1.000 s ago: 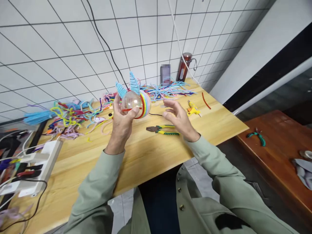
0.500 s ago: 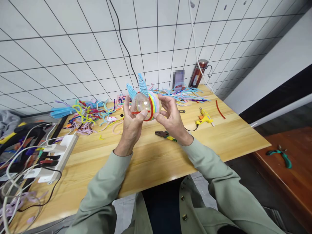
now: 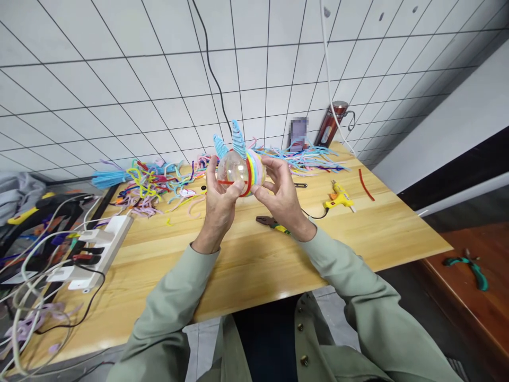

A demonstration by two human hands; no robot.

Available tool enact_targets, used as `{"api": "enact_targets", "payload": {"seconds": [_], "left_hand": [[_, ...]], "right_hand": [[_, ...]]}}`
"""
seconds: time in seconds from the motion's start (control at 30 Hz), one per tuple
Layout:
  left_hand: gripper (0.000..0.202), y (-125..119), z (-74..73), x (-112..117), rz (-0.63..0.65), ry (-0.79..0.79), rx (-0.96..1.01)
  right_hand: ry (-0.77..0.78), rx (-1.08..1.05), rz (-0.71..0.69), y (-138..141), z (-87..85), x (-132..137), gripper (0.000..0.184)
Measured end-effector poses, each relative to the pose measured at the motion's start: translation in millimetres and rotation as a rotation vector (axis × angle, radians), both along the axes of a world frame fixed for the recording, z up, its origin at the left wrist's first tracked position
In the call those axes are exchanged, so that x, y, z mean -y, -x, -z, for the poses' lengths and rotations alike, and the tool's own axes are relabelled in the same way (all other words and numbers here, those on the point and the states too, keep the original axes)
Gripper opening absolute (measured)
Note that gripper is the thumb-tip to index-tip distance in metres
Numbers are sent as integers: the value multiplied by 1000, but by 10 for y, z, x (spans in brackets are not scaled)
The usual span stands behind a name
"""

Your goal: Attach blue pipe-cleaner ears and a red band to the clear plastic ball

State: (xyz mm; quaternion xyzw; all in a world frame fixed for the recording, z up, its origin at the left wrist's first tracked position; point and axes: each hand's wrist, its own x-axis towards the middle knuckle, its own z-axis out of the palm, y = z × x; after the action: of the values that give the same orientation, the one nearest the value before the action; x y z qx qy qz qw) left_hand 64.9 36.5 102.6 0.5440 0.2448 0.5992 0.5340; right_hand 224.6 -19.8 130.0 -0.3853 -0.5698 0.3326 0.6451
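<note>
Between my two hands, above the table, is a clear plastic ball [image 3: 235,168] with two blue pipe-cleaner ears [image 3: 238,139] on top. Red, yellow, blue and pink pipe-cleaner bands [image 3: 253,168] circle its right part, and a short red strip [image 3: 226,182] crosses its front. My left hand [image 3: 221,201] grips the left side, thumb on the front near the red strip. On the right, my right hand [image 3: 281,188] holds the banded side with thumb and fingers. Pliers [image 3: 271,223] lie under my right wrist, partly hidden.
Pipe cleaners [image 3: 147,183] are heaped at the back left, with more [image 3: 314,157] at the back right. A yellow glue gun [image 3: 338,197], a red pipe cleaner [image 3: 366,185] and a thermos [image 3: 333,124] are to the right. A power strip [image 3: 105,252] with cables lies left.
The camera view has shifted slightly, so the whole scene sits a little further right. Both hands keep the same hold on the ball.
</note>
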Motion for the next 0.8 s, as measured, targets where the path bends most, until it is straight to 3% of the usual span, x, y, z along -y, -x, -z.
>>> {"api": "enact_targets", "payload": {"seconds": [0.47, 0.8], "left_hand": [[127, 12, 21, -49, -128, -85, -11], [129, -27, 62, -82, -157, -109, -14]], "right_hand": [[-35, 0, -62, 130, -25, -101, 74], [-59, 13, 4, 135, -30, -118, 59]]}}
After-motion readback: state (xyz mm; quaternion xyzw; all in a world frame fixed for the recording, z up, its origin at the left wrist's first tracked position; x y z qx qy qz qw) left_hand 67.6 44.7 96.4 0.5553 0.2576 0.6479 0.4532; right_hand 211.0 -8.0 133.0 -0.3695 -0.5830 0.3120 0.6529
